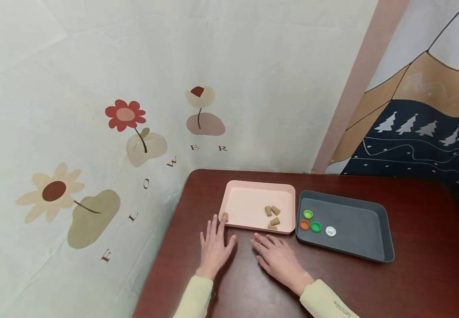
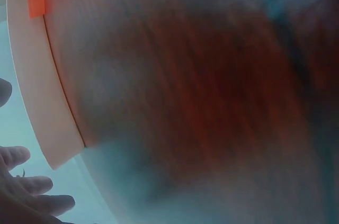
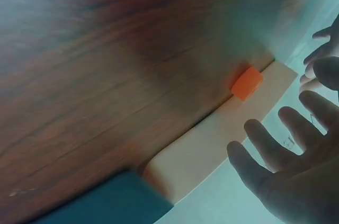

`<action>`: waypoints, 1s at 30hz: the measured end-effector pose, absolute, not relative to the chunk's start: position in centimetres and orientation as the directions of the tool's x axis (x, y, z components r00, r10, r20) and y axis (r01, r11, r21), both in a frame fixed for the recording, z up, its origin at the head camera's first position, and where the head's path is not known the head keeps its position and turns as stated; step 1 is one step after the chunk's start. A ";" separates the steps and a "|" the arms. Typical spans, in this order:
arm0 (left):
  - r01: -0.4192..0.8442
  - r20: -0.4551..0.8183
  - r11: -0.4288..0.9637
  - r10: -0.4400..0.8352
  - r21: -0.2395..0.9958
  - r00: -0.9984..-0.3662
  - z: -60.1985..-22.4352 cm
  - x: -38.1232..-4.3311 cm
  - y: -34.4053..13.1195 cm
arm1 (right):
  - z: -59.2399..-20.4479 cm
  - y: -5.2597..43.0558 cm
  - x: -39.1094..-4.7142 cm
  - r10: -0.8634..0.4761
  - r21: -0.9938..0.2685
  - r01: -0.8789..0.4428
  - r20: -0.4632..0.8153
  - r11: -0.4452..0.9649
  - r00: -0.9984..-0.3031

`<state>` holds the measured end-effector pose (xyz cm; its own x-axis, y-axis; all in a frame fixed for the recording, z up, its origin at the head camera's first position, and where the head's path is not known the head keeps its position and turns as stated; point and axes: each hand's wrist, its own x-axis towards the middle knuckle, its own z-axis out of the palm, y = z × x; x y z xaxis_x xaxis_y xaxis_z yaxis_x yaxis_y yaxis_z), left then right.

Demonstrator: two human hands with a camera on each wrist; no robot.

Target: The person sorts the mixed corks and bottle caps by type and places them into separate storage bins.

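Note:
My left hand (image 1: 214,249) is spread, palm down, its fingertips reaching the near left corner of the pink tray (image 1: 249,191). One cork (image 1: 225,217) lies in that corner, beside the fingertips. My right hand (image 1: 280,260) is in front of the same tray, fingers extended and holding nothing. A small orange block (image 3: 247,83) stands against the tray's near wall in the right wrist view, beyond the right fingertips. In the head view the fingers mostly hide it. Several more corks (image 1: 275,221) are grouped at the tray's right side.
Right of the pink tray, a dark grey tray (image 1: 356,229) holds a light green cap (image 1: 307,214), an orange cap (image 1: 304,225), a green cap (image 1: 316,227) and a white cap (image 1: 330,231). Both trays rest on a reddish-brown table (image 1: 424,212). A printed curtain (image 1: 261,88) hangs behind.

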<state>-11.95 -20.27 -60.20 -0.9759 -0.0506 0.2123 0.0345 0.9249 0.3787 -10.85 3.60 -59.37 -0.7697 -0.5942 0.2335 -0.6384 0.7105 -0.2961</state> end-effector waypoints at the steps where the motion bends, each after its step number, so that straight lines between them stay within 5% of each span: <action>1: 0.030 0.205 0.925 -0.052 0.379 -0.977 -60.2 -11.9 -20.3 | -59.4 3.4 -11.0 -0.601 -0.285 -0.641 0.222 0.713 -0.768; 30: 0.056 0.280 0.908 -0.070 0.416 -0.957 -60.0 -11.3 -19.7 | -60.2 2.1 -11.5 -0.583 -0.150 -0.613 0.202 0.776 -0.787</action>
<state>-11.34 -19.65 -60.04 -0.9573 -0.0695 0.2805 0.0560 0.9076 0.4160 -11.55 2.08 -60.24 -0.7872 -0.5826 0.2023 -0.6127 0.7760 -0.1495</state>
